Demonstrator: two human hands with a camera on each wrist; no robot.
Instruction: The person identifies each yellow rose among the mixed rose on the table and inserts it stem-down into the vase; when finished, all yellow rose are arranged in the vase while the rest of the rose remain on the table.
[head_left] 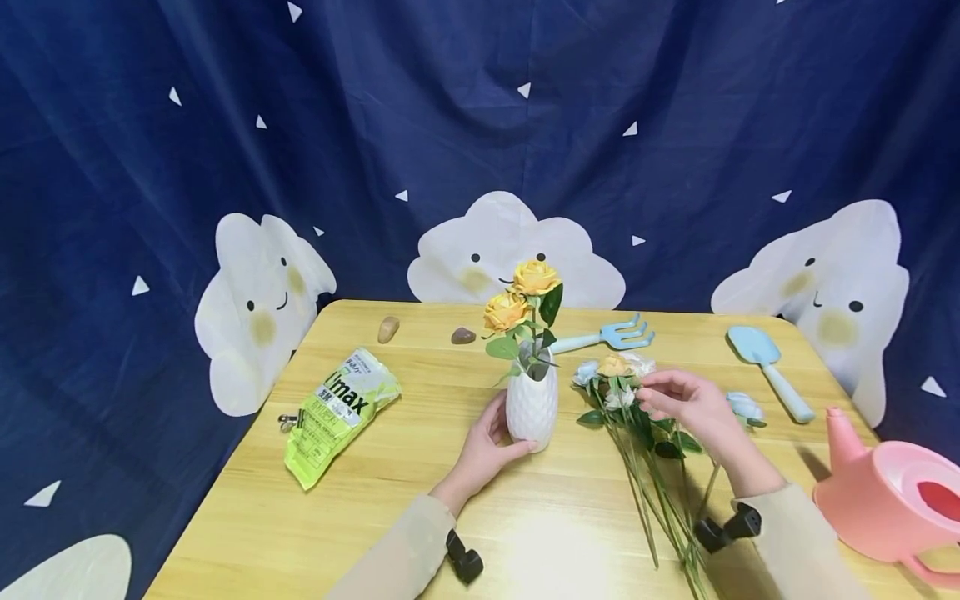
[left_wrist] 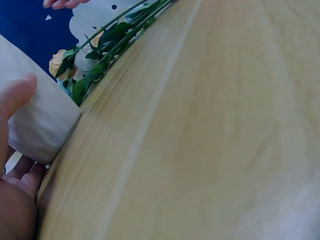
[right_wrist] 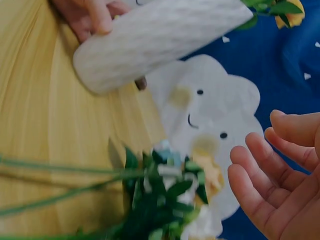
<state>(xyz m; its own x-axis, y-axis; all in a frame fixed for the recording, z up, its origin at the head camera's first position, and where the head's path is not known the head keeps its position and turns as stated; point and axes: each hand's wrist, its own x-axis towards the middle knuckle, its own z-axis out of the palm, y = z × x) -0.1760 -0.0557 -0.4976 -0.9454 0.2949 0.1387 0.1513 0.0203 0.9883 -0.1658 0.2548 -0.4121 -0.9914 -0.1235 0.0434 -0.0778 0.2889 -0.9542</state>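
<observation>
A white textured vase (head_left: 532, 408) stands on the table with two yellow roses (head_left: 521, 293) in it. My left hand (head_left: 487, 446) grips the vase low down, its thumb across the front and its fingers behind. To the right lies a bunch of artificial flowers (head_left: 618, 383) in white, light blue and pale orange, their long green stems (head_left: 660, 500) pointing toward me. Over the flower heads hovers my right hand (head_left: 686, 408). In the right wrist view its fingers (right_wrist: 260, 185) are loosely bent and apart, with nothing between them.
A blue hand rake (head_left: 618, 335) lies behind the vase, and a blue trowel (head_left: 768, 367) at the back right. A pink watering can (head_left: 885, 492) stands at the right edge. On the left are a green bag (head_left: 341, 417) with a binder clip and two stones (head_left: 463, 336).
</observation>
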